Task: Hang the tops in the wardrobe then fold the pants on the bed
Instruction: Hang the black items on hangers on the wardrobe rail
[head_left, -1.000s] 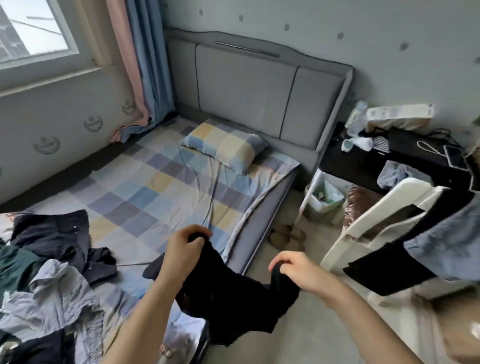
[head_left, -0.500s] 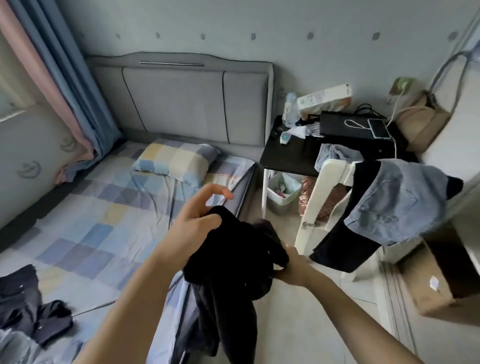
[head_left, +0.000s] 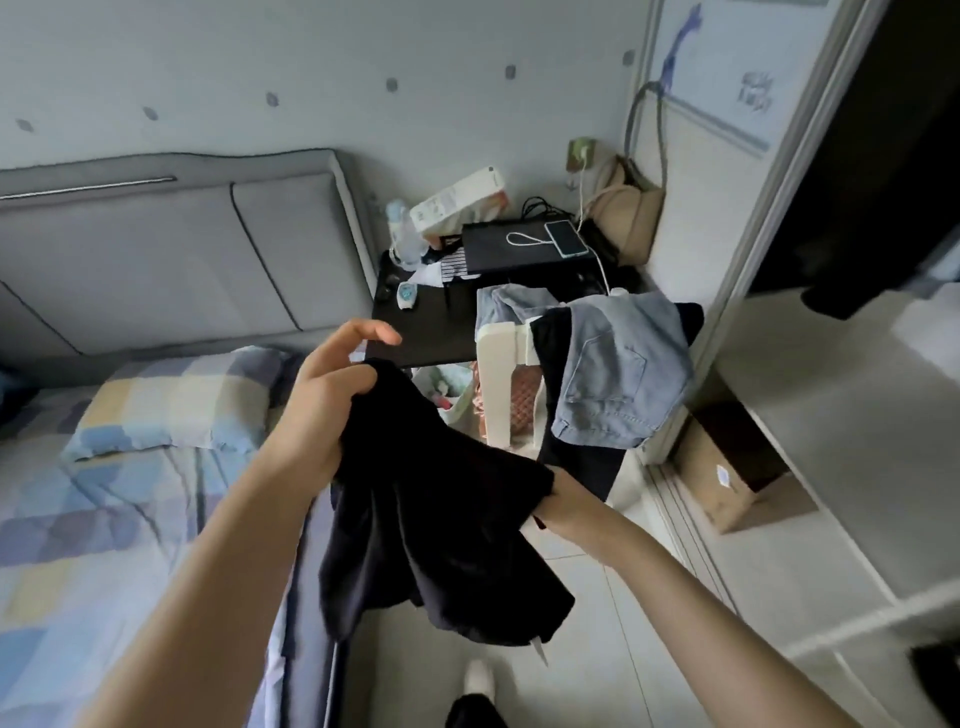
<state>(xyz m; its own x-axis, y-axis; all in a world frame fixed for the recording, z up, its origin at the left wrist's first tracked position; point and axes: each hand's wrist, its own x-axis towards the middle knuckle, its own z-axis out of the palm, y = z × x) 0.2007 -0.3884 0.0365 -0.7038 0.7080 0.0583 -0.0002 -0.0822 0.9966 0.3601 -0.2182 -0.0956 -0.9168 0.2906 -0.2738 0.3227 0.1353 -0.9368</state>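
I can't read any text from here. The white box (head_left: 458, 200) leaning at the back of the black side table (head_left: 415, 332) carries printing, but it is too blurred to make out. The panel (head_left: 727, 78) beside the wardrobe opening shows a dark mark like lettering, also illegible. The cardboard box (head_left: 719, 483) on the floor bears a small white label, its print too small to read.
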